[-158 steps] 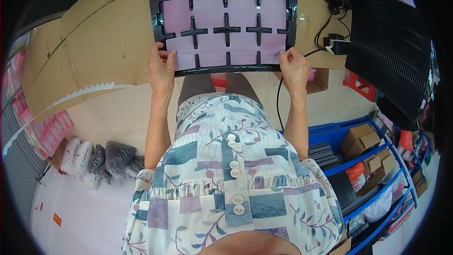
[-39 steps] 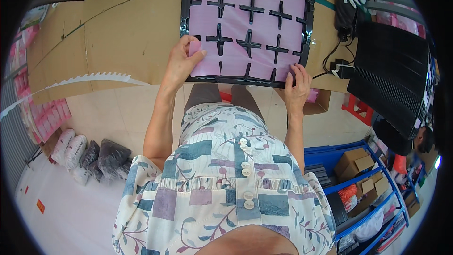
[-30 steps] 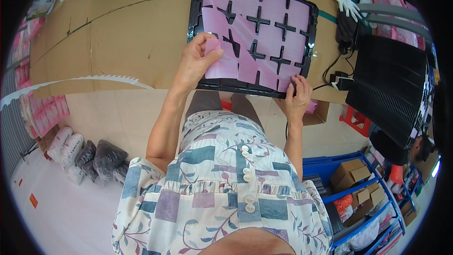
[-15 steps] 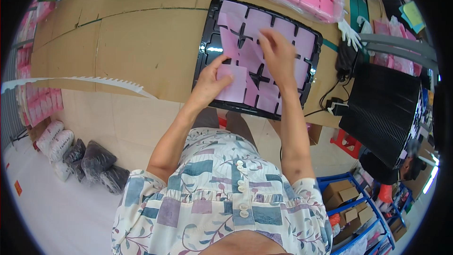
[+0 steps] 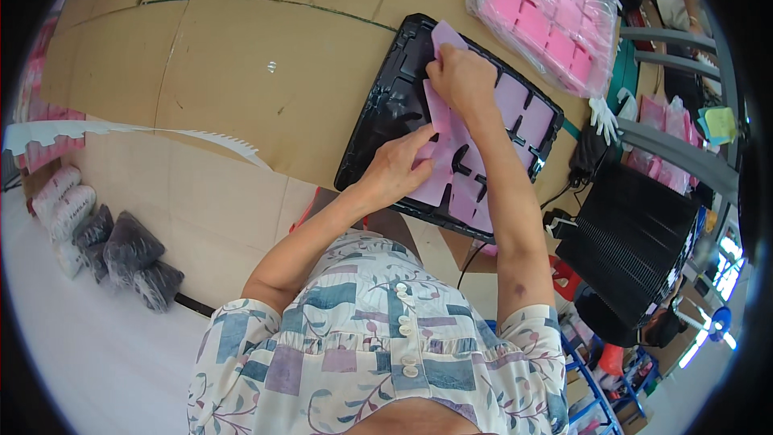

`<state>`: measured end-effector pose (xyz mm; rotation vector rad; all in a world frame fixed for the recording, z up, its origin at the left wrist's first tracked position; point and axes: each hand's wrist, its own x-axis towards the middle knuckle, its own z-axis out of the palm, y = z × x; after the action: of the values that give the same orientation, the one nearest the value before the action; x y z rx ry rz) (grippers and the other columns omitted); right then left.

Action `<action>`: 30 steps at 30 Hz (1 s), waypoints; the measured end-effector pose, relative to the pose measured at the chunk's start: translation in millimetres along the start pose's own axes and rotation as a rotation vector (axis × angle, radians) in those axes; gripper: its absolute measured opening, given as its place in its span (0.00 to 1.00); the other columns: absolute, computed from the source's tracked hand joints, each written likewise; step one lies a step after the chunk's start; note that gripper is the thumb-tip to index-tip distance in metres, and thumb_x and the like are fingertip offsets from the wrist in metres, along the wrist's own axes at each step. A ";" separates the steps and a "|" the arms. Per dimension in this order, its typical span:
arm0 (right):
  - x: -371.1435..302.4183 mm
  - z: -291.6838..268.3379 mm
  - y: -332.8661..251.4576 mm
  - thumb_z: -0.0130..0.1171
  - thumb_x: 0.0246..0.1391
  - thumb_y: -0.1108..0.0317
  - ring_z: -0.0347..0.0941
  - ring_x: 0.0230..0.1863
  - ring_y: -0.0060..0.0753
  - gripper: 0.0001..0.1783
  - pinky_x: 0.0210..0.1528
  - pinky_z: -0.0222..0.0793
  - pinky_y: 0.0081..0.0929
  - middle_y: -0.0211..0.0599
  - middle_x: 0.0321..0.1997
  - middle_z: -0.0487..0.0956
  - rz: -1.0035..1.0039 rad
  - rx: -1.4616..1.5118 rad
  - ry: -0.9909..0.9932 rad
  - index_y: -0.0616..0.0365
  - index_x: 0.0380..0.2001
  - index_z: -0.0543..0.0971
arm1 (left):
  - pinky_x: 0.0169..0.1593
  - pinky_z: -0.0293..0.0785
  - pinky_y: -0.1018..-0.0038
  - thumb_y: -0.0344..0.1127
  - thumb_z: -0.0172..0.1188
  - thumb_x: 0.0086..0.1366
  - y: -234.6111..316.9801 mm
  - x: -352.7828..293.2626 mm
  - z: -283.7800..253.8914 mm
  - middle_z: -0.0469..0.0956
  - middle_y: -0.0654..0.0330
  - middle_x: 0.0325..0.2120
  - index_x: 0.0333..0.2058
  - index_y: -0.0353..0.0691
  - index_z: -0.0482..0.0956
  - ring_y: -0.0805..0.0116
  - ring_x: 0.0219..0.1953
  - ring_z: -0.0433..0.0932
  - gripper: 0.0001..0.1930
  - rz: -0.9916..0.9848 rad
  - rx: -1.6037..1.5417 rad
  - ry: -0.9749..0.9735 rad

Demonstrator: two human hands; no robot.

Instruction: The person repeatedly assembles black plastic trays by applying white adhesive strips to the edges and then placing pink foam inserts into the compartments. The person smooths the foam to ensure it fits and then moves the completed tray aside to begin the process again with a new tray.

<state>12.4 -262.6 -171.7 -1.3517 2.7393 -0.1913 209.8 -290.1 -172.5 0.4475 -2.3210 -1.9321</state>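
A black plastic tray [image 5: 378, 113] lies tilted on the cardboard-covered table, with thin pink sheets [image 5: 514, 98] spread over its right part. The left part shows bare black plastic. Near the tray's far edge, my right hand [image 5: 467, 84] is closed on a pink sheet, whose corner sticks up beyond the fingers. My left hand [image 5: 396, 167] rests at the near left part of the sheets. Its forefinger and thumb are stretched apart, touching the pink material. The undersides of both hands are hidden.
Beyond the tray lies a plastic-wrapped block of pink pieces [image 5: 547, 24]. A white glove [image 5: 602, 119] and a grey metal frame [image 5: 676, 145] are to the right. A black ribbed object [image 5: 632, 242] stands nearer. Wrapped bags [image 5: 133, 250] sit on the floor at left.
My right hand has moved to the tray's far left side and closed on a sheet. The sheets no longer cover the tray's left part. The whole view has shifted and turned.
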 end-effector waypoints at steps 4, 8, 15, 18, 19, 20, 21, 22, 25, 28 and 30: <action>-8.8 -0.5 -2.7 0.58 0.46 0.58 0.80 0.30 0.53 0.13 0.32 0.75 0.48 0.49 0.25 0.82 0.045 0.107 -0.006 0.58 0.27 0.81 | 0.53 0.72 0.63 0.32 0.58 0.60 2.1 -12.0 -5.2 0.75 0.42 0.52 0.62 0.35 0.63 0.47 0.47 0.78 0.30 -0.068 0.012 -0.009; -8.8 9.7 -5.5 0.59 0.46 0.56 0.80 0.30 0.54 0.15 0.33 0.74 0.49 0.50 0.25 0.81 0.084 0.162 -0.092 0.58 0.28 0.82 | 0.54 0.72 0.58 0.31 0.56 0.60 -3.3 -26.6 -13.4 0.75 0.39 0.50 0.61 0.33 0.62 0.40 0.48 0.77 0.30 -0.228 0.054 0.000; -6.3 5.8 -11.2 0.60 0.49 0.38 0.80 0.30 0.51 0.29 0.32 0.73 0.44 0.46 0.23 0.82 0.140 0.192 -0.147 0.58 0.25 0.81 | 0.49 0.74 0.57 0.26 0.58 0.60 -30.6 -35.7 -11.9 0.76 0.38 0.47 0.62 0.34 0.61 0.40 0.44 0.78 0.31 -0.147 0.275 0.192; -9.0 2.8 -9.8 0.60 0.51 0.37 0.80 0.29 0.50 0.30 0.32 0.73 0.43 0.44 0.23 0.81 0.164 0.286 -0.097 0.59 0.25 0.80 | 0.48 0.75 0.56 0.24 0.58 0.59 -28.1 -35.0 -12.3 0.75 0.37 0.47 0.63 0.33 0.59 0.39 0.45 0.77 0.33 -0.199 0.299 0.138; -12.4 5.0 -7.4 0.60 0.52 0.39 0.80 0.29 0.50 0.29 0.32 0.73 0.43 0.44 0.23 0.81 0.166 0.335 -0.042 0.59 0.26 0.80 | 0.48 0.75 0.56 0.25 0.59 0.60 -27.0 -35.1 -12.3 0.75 0.36 0.47 0.64 0.33 0.57 0.38 0.45 0.77 0.34 -0.194 0.325 0.140; -16.1 6.4 -4.7 0.60 0.53 0.42 0.80 0.28 0.50 0.27 0.32 0.73 0.43 0.43 0.23 0.81 0.168 0.384 0.013 0.59 0.26 0.80 | 0.48 0.75 0.55 0.25 0.59 0.60 -25.9 -35.1 -12.2 0.75 0.35 0.47 0.64 0.33 0.56 0.38 0.45 0.77 0.35 -0.189 0.351 0.142; -21.9 7.8 -2.6 0.61 0.54 0.46 0.80 0.27 0.48 0.24 0.31 0.72 0.40 0.42 0.22 0.81 0.159 0.426 0.065 0.60 0.26 0.80 | 0.48 0.75 0.55 0.25 0.59 0.60 -24.8 -37.3 -11.5 0.74 0.35 0.47 0.65 0.33 0.54 0.37 0.46 0.77 0.36 -0.190 0.376 0.141; -28.6 8.4 -0.1 0.61 0.55 0.50 0.80 0.27 0.46 0.21 0.30 0.72 0.38 0.42 0.22 0.81 0.151 0.468 0.118 0.60 0.27 0.80 | 0.48 0.75 0.55 0.25 0.59 0.60 -23.4 -37.9 -11.8 0.74 0.34 0.48 0.66 0.34 0.53 0.36 0.45 0.77 0.36 -0.192 0.389 0.149; -58.2 0.9 1.0 0.62 0.56 0.60 0.76 0.22 0.36 0.14 0.27 0.69 0.31 0.39 0.20 0.79 0.170 0.647 0.229 0.62 0.28 0.79 | 0.47 0.75 0.54 0.24 0.59 0.60 -18.0 -38.6 -17.6 0.73 0.33 0.48 0.67 0.35 0.51 0.35 0.45 0.77 0.38 -0.205 0.434 0.170; -105.9 -2.6 1.0 0.63 0.56 0.66 0.69 0.19 0.26 0.09 0.24 0.65 0.25 0.35 0.18 0.75 0.267 0.729 0.207 0.62 0.29 0.79 | 0.45 0.76 0.54 0.23 0.59 0.60 -22.2 -34.8 -25.6 0.74 0.36 0.45 0.67 0.37 0.50 0.37 0.42 0.78 0.39 -0.219 0.476 0.195; -133.7 -1.4 0.2 0.63 0.57 0.67 0.66 0.18 0.22 0.09 0.23 0.63 0.23 0.33 0.17 0.73 0.336 0.740 0.177 0.62 0.29 0.79 | 0.43 0.76 0.55 0.23 0.59 0.59 -32.7 -36.7 -28.1 0.75 0.38 0.43 0.67 0.38 0.52 0.39 0.40 0.78 0.38 -0.202 0.488 0.201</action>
<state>93.3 -156.1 -168.0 -0.6912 2.5330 -1.1914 257.3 -311.6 -194.5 0.8988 -2.6761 -1.2851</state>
